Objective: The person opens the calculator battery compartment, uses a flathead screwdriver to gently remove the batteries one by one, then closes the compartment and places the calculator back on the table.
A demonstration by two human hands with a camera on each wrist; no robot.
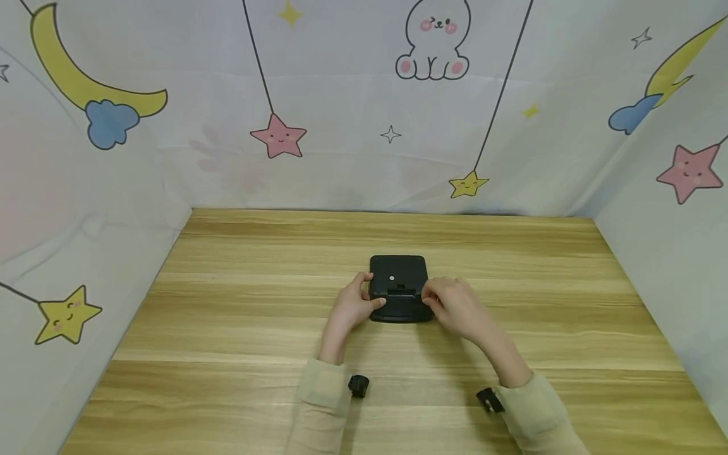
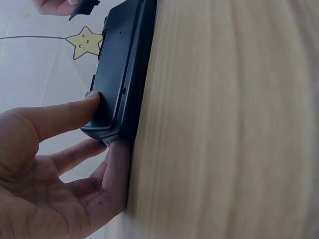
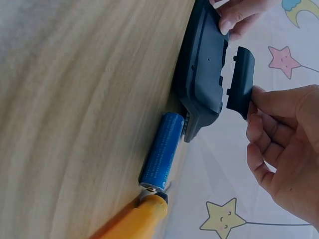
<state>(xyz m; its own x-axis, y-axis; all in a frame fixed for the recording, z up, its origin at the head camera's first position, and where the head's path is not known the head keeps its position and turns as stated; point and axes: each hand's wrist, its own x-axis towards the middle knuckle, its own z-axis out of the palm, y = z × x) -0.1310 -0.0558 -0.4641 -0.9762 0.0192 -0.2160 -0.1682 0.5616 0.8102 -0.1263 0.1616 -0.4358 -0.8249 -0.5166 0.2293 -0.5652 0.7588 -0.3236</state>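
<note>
A flat black device (image 1: 398, 268) lies back side up on the table, its kind not plain from this side. My left hand (image 1: 351, 306) grips its left edge, thumb on the upper surface and fingers against the side. Between thumb and fingers my right hand (image 3: 284, 137) pinches a small black battery cover (image 3: 241, 82) by one end. The cover is raised clear of the device in the right wrist view. A blue battery (image 3: 163, 149) lies on the table beside the device, and it does not show in the head view.
An orange handle-like object (image 3: 142, 219) lies by the battery's end, partly out of frame. The wooden table (image 1: 239, 316) is bounded by pale cloth walls (image 1: 341, 177) with printed stars. A black wrist clip (image 1: 358, 385) sits at the left sleeve, another (image 1: 490, 400) at the right.
</note>
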